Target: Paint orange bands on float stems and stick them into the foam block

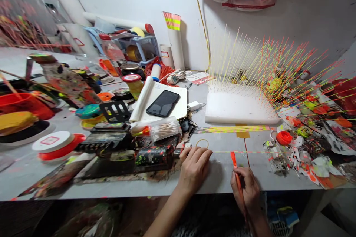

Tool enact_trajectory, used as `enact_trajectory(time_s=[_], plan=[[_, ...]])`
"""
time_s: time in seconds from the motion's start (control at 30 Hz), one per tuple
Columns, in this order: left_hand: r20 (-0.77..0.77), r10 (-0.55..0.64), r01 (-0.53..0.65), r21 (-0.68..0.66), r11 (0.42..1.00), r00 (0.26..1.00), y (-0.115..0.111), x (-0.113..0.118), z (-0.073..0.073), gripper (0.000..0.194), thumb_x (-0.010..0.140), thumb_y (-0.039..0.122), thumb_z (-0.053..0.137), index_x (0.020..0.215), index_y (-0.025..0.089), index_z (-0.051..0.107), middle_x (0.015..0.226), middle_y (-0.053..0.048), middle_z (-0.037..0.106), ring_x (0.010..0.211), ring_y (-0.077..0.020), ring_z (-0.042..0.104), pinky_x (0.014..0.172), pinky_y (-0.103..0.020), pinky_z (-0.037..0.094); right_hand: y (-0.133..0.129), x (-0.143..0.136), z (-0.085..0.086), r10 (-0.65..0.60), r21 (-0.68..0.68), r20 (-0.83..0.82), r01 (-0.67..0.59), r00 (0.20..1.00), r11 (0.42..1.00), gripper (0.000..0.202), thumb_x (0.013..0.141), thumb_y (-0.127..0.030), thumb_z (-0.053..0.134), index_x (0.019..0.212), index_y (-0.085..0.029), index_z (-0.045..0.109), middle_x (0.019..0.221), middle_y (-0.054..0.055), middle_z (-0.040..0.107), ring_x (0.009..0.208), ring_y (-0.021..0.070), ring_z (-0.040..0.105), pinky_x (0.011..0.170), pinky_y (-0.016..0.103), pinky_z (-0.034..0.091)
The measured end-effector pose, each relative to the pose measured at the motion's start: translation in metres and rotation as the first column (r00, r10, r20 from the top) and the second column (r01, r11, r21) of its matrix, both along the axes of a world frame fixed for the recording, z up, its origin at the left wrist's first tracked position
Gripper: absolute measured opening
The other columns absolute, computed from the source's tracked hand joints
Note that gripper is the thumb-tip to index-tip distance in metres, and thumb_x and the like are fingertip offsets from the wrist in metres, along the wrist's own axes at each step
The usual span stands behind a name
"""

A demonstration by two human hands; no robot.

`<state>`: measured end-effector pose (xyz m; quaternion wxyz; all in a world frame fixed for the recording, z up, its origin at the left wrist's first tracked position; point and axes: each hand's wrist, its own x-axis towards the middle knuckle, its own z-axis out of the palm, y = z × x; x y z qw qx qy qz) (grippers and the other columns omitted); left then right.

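Note:
My right hand (246,189) grips a paintbrush (237,177) whose orange tip touches a thin, level rod (222,152) just above the tabletop. This rod has small coloured marks along its right part. At its left end my left hand (195,164) has its fingers curled down over it, beside the shaft of a paint-spattered motor (154,156); the fingertips are partly hidden. Behind the rod lies a row of yellow-and-pink painted thin sticks (222,130), across a piece of brown tape (243,132). A dark red line (246,152) runs down the table under the rod.
A white foam block (239,105) holds many upright painted sticks. Left of it, a phone (163,103) rests on an open notebook (182,100), near a bag of cotton swabs (164,129). Paint-stained scraps and an orange cap (284,137) crowd the right; jars and lids fill the left.

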<state>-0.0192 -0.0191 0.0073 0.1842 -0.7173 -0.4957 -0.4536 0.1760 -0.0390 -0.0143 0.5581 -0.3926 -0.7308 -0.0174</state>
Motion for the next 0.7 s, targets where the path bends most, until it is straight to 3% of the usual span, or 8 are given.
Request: enact_trajectory(time_s=[0.37,0.53,0.7], plan=[[0.010,0.006,-0.006,0.002,1.000,1.000,0.000,0.000,-0.002,0.016,0.094,0.010,0.050,0.095,0.022,0.061,0.085,0.001,0.073,0.080,-0.0143,0.065,0.087,-0.035,0.036,-0.009,-0.015,0.000,0.164,-0.022,-0.080,-0.166,0.983,0.986,0.020,0.091,-0.006,0.056,0.104,-0.021,0.060,0.083,0.002,0.067,0.074,0.0146,0.067,0.069,0.025,0.058],[0.010,0.005,-0.005,-0.024,1.000,1.000,-0.002,0.001,-0.002,0.016,0.093,0.010,0.050,0.094,0.022,0.061,0.085,0.001,0.073,0.080,-0.0142,0.065,0.087,-0.035,0.036,-0.006,-0.023,0.007,0.151,-0.017,-0.059,-0.152,0.987,0.988,0.020,0.092,-0.008,0.055,0.106,-0.021,0.061,0.083,0.001,0.067,0.073,0.0137,0.068,0.069,0.023,0.058],[0.029,0.001,-0.001,-0.029,1.000,1.000,-0.002,0.001,-0.004,0.020,0.091,0.007,0.049,0.094,0.022,0.062,0.086,0.002,0.073,0.081,-0.0141,0.065,0.089,-0.035,0.037,-0.003,-0.025,0.003,0.097,-0.025,-0.023,-0.098,0.995,0.995,0.017,0.094,-0.010,0.054,0.104,-0.022,0.060,0.083,0.001,0.068,0.074,0.0138,0.068,0.067,0.023,0.058]])
